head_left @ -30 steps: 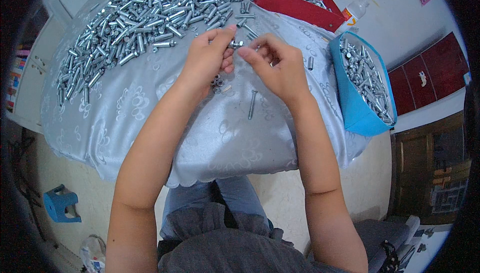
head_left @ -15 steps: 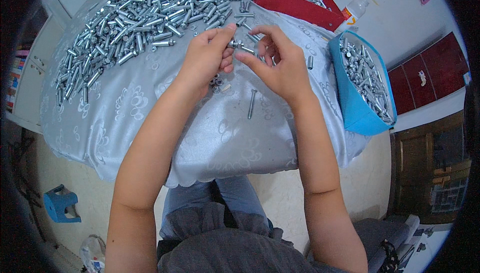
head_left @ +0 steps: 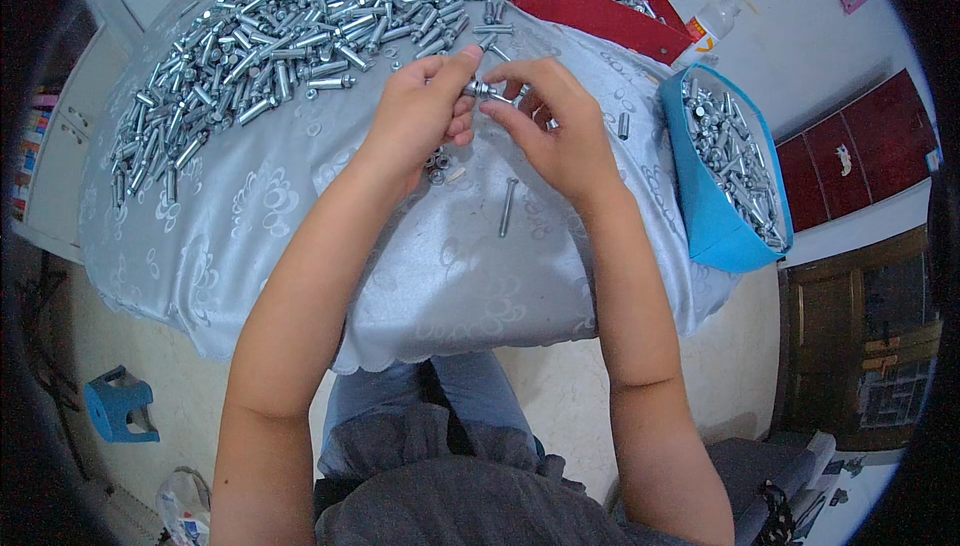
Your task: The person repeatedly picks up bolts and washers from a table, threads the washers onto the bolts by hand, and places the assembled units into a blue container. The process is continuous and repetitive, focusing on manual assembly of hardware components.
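My left hand [head_left: 425, 106] is closed around a silver metal expansion bolt [head_left: 482, 91], its thumb pressed along the top. The bolt's threaded end with its nut and washer sticks out toward my right hand [head_left: 560, 126]. Thumb and forefinger of that hand curve in on either side of this end, close against the nut. Its other fingers are curled, partly hiding some metal pieces behind them. Below my left hand a small cluster of nuts [head_left: 437, 164] lies on the cloth. Nearer to me rests a long loose bolt [head_left: 508, 208].
A large heap of expansion bolts [head_left: 290, 36] covers the table's far left. Far right stand a red box [head_left: 600, 21] and a blue bin [head_left: 715, 246], both holding metal parts. A loose sleeve [head_left: 624, 126] lies beside the bin, and a plastic bottle [head_left: 712, 24] stands behind it.
My right thumb and forefinger have moved left and closed in on the bolt's nut end. My left hand has stayed nearly in place, still gripping the bolt.
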Demonstrator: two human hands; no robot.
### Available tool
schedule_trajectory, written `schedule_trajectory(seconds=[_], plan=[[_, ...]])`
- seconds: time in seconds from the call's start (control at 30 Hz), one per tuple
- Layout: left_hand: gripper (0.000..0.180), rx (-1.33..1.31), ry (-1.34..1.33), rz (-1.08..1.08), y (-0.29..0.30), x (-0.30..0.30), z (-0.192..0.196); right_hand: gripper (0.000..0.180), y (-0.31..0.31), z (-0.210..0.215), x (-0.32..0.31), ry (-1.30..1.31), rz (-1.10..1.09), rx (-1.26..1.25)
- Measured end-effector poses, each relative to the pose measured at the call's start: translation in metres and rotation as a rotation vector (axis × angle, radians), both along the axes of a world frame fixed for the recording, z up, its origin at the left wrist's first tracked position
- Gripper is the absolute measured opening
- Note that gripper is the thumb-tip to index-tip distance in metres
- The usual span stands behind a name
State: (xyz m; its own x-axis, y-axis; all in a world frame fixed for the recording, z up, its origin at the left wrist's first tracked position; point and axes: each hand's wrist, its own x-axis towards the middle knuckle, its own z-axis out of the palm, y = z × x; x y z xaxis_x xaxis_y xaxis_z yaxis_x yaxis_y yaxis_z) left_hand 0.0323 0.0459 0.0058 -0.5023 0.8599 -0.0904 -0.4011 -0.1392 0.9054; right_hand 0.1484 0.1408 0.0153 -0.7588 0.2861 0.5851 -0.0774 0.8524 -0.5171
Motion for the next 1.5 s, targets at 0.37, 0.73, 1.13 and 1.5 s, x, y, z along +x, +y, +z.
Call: schedule_trajectory(seconds=[0.37,0.73,1.13,1.5], plan=[[0.029,0.096,0.11,-0.025,0.0,0.005,0.001,0.02,-0.003,-0.007,-0.002,-0.053,0.009,0.056],[0.019,0.263,0.491,-0.015,0.004,0.012,-0.003,0.036,-0.001,-0.001,-0.001,0.019,-0.05,-0.727],[0.039,0.41,-0.155,-0.219,-0.016,-0.028,0.013,0.019,0.01,0.005,0.007,0.141,-0.156,-0.192],[0.038,0.212,-0.432,-0.053,-0.006,-0.038,-0.003,0.014,0.01,0.006,0.006,0.183,-0.194,-0.203]])
